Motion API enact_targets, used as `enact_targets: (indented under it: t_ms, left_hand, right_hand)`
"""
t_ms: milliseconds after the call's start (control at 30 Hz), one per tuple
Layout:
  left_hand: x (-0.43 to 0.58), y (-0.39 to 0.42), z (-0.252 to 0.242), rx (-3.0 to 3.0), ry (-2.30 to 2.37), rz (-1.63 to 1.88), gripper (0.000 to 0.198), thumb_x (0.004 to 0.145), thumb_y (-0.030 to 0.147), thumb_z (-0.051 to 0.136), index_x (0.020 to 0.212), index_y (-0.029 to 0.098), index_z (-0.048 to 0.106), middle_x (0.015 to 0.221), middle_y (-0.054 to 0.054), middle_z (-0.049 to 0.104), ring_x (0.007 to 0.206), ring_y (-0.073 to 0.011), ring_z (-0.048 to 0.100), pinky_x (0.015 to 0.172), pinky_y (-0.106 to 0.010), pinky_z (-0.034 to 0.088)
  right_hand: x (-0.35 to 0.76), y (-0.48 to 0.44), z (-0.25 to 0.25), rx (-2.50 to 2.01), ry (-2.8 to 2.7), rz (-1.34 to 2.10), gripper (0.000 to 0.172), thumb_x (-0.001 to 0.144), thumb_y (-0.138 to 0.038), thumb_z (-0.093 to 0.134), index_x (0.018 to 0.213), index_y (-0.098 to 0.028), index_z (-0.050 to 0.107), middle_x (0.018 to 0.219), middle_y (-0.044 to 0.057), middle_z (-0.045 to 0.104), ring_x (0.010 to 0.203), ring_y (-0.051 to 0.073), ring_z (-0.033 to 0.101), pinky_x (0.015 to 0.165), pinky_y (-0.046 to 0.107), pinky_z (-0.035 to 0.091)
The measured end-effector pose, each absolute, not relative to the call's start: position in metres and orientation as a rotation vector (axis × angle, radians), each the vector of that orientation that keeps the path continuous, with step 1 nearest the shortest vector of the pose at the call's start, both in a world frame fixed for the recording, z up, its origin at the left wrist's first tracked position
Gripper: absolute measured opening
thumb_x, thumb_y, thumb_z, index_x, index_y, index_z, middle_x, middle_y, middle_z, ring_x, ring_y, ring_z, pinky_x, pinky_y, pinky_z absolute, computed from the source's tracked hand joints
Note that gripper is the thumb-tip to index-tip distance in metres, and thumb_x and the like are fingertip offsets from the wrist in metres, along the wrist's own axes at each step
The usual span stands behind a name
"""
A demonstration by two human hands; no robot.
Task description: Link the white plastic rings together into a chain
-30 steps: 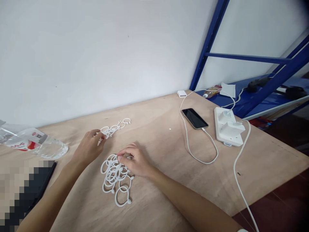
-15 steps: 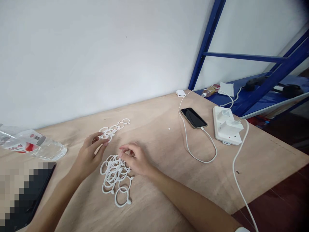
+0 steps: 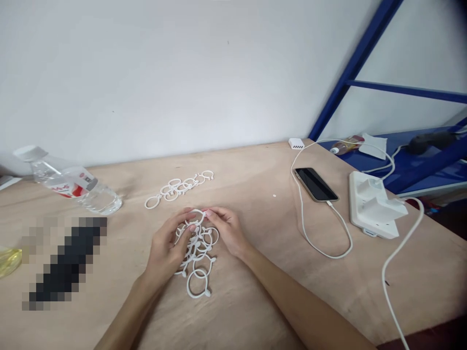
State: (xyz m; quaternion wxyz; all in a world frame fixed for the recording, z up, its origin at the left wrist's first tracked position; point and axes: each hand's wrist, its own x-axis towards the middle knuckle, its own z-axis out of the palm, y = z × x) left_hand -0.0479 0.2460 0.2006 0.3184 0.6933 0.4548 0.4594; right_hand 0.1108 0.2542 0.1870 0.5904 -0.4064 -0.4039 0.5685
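Observation:
Both my hands meet over a pile of white plastic curtain rings (image 3: 197, 284), each with a small knob on its rim. Between them one curtain ring (image 3: 199, 211) is lifted just above the pile. My left hand (image 3: 171, 240) is closed on its left side, thumb and fingers pinching. On the ring's right side, at the knob, my right hand (image 3: 228, 228) pinches with thumb and forefinger. Farther back, a row of several more curtain rings (image 3: 171, 189) lies overlapping on the wooden table. My left hand hides part of the pile.
A water bottle (image 3: 83, 187) lies tilted at left, near a pixelated dark object (image 3: 69, 262). On the right are a phone (image 3: 316, 184) on a charging cable and a white power strip (image 3: 372, 204) with plugs. A blue metal frame (image 3: 350, 73) stands beyond the table.
My left hand has come back from the far row of rings to the pile. A ring now lies at that row's left end. My hands now hold one ring together. The view has shifted left.

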Motion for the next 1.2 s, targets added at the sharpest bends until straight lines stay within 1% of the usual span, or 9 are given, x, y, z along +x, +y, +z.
enact_targets:
  t_ms: [233,367,500,633,733,867,967,1067,1200]
  left_hand:
    - [-0.041,0.241,0.212,1.424,1.131,1.150,0.033,0.076,0.043,0.067,0.096,0.016,0.066,0.104,-0.011,0.070,0.095,-0.0238,0.066,0.079,-0.035,0.056]
    - [-0.041,0.241,0.211,1.309,1.087,1.119,0.035,0.074,0.043,0.069,0.094,0.016,0.065,0.102,-0.011,0.070,0.088,-0.0239,0.067,0.067,-0.032,0.056]
    - [-0.041,0.238,0.214,1.351,1.116,1.098,0.033,0.076,0.042,0.067,0.094,0.014,0.065,0.109,-0.013,0.067,0.090,-0.0220,0.066,0.074,-0.031,0.054]
    - [-0.049,0.242,0.223,1.590,1.241,0.972,0.036,0.079,0.043,0.062,0.103,0.016,0.064,0.099,-0.009,0.070,0.087,-0.0208,0.065,0.076,-0.032,0.052]
    - [-0.068,0.263,0.225,1.874,1.411,0.940,0.031,0.081,0.043,0.056,0.097,0.018,0.067,0.100,-0.007,0.071,0.094,-0.0220,0.064,0.087,-0.035,0.049]
    - [-0.103,0.306,0.212,2.292,1.750,0.919,0.032,0.082,0.039,0.048,0.095,0.017,0.068,0.104,-0.010,0.069,0.104,-0.0276,0.058,0.097,-0.044,0.041]
    - [-0.124,0.328,0.200,2.459,1.963,0.797,0.042,0.083,0.044,0.046,0.107,0.016,0.065,0.115,-0.015,0.063,0.113,-0.0322,0.052,0.101,-0.049,0.035]
    - [-0.135,0.334,0.196,2.467,2.026,0.668,0.049,0.082,0.049,0.045,0.113,0.014,0.061,0.116,-0.017,0.063,0.114,-0.0341,0.052,0.100,-0.050,0.034]
    - [-0.140,0.325,0.197,2.263,2.035,0.593,0.042,0.083,0.046,0.042,0.103,0.016,0.064,0.098,-0.012,0.070,0.094,-0.0294,0.062,0.085,-0.040,0.046]
  right_hand:
    - [0.112,0.250,0.190,-1.058,-1.084,1.243,0.029,0.078,-0.042,0.061,0.063,-0.017,0.061,0.061,-0.001,0.061,0.058,0.012,0.054,0.059,0.025,0.044]
    - [0.109,0.246,0.186,-1.153,-1.168,1.084,0.033,0.084,-0.043,0.054,0.063,-0.018,0.054,0.058,-0.003,0.053,0.056,0.011,0.047,0.055,0.023,0.039]
    - [0.108,0.244,0.185,-1.188,-1.210,1.017,0.034,0.086,-0.044,0.052,0.065,-0.017,0.054,0.058,-0.003,0.051,0.056,0.011,0.046,0.053,0.022,0.037]
    - [0.108,0.246,0.184,-1.160,-1.214,1.048,0.030,0.087,-0.041,0.051,0.076,-0.016,0.062,0.066,0.000,0.060,0.064,0.014,0.055,0.060,0.024,0.043]
    - [0.107,0.247,0.183,-1.116,-1.277,1.059,0.026,0.087,-0.036,0.052,0.080,-0.016,0.066,0.072,0.002,0.065,0.070,0.016,0.060,0.065,0.026,0.046]
    - [0.107,0.246,0.183,-1.036,-1.497,0.988,0.019,0.086,-0.026,0.054,0.080,-0.018,0.071,0.077,0.004,0.069,0.077,0.017,0.060,0.071,0.028,0.045]
    - [0.107,0.245,0.185,-0.981,-1.583,0.920,0.016,0.084,-0.019,0.057,0.081,-0.019,0.073,0.080,0.004,0.070,0.083,0.018,0.060,0.077,0.030,0.045]
    - [0.107,0.245,0.187,-0.989,-1.573,0.902,0.013,0.082,-0.017,0.060,0.082,-0.020,0.073,0.082,0.004,0.070,0.086,0.018,0.060,0.079,0.031,0.046]
    - [0.107,0.246,0.187,-1.021,-1.484,0.886,0.012,0.081,-0.018,0.062,0.082,-0.020,0.073,0.083,0.005,0.069,0.087,0.018,0.061,0.080,0.031,0.046]
